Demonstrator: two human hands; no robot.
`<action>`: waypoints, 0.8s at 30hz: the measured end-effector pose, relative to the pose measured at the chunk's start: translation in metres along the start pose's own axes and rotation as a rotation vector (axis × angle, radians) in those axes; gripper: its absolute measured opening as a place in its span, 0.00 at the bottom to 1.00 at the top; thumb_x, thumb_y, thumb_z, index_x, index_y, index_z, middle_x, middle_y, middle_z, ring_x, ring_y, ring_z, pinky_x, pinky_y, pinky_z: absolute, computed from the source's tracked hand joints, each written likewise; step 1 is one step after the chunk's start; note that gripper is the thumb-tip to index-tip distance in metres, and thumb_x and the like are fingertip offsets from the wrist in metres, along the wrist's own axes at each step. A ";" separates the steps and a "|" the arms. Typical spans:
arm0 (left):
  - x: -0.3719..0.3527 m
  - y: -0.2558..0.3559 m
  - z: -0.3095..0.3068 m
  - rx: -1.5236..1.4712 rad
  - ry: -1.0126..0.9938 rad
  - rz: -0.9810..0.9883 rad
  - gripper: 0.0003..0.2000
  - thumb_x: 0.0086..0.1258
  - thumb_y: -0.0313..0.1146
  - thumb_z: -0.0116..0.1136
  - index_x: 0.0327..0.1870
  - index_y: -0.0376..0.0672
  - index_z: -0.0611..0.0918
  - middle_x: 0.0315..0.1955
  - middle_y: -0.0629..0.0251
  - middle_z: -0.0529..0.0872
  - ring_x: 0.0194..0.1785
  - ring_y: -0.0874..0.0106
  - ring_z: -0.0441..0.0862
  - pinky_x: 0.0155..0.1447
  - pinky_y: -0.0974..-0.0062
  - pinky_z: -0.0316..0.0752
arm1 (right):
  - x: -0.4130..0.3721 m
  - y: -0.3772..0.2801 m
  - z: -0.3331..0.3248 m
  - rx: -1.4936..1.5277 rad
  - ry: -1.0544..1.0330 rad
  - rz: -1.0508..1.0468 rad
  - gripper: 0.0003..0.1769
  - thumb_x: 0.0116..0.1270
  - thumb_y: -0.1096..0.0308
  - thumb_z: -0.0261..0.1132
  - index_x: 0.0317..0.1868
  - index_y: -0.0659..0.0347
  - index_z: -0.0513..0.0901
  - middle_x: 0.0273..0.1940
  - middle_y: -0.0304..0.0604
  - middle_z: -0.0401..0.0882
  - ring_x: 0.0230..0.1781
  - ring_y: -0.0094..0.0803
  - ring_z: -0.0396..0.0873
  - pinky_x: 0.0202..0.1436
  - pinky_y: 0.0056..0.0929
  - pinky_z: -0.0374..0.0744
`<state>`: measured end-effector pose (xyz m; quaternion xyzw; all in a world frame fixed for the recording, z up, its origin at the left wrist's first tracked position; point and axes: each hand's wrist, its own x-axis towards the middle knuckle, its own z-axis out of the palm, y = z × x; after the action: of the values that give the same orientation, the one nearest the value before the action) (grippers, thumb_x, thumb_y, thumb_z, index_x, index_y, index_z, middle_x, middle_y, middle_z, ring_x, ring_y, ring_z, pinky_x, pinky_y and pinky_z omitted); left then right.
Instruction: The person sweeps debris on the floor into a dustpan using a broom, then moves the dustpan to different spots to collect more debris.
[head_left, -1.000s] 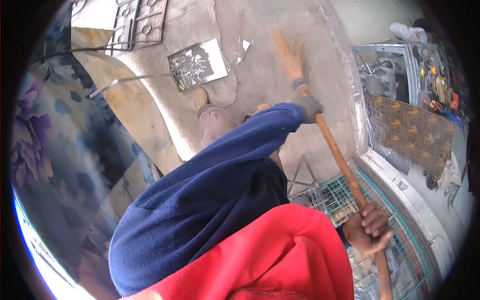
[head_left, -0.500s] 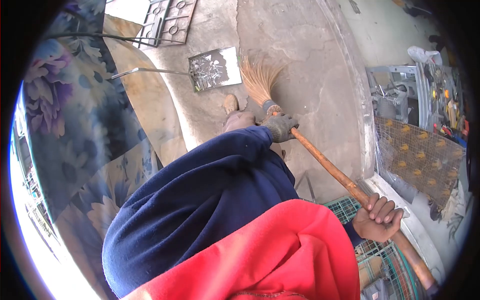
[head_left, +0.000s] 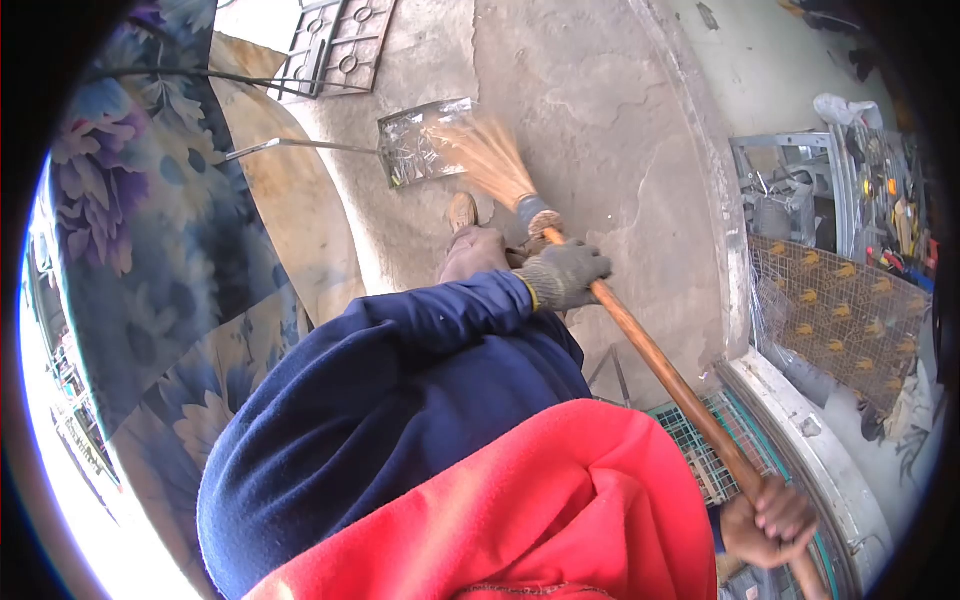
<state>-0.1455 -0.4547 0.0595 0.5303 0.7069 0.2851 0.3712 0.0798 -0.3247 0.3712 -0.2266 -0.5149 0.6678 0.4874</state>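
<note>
My left hand, in a grey glove, is closed round the wooden handle of a broom just below its bound straw head. Lower right, my bare right hand is wrapped round the same handle near its far end. The straw bristles, slightly blurred, spread over the right part of a metal dustpan lying on the floor. Small shiny scraps are in the pan. A thin metal handle runs from the pan to the left.
A shoe shows just below the pan. Patterned fabric hangs at the left. Metal grilles lie at the top. Green wire mesh is at the lower right, beside a raised ledge. Tools and a shelf frame stand at the right.
The broom head has swung left from beside the dustpan to over it. My left hand has shifted slightly down and right, and my right hand has moved down with the handle's end.
</note>
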 end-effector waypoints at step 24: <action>-0.093 0.016 -0.061 0.013 -0.088 0.223 0.13 0.57 0.46 0.63 0.38 0.50 0.79 0.36 0.65 0.81 0.47 0.64 0.80 0.44 0.58 0.76 | -0.136 -0.071 0.163 -0.251 0.192 -0.152 0.25 0.72 0.54 0.48 0.15 0.47 0.58 0.13 0.27 0.49 0.12 0.20 0.52 0.23 0.23 0.62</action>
<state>-0.1723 -0.5406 0.1270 0.6199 0.6285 0.2965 0.3644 0.0357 -0.5217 0.4688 -0.3090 -0.5610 0.5345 0.5515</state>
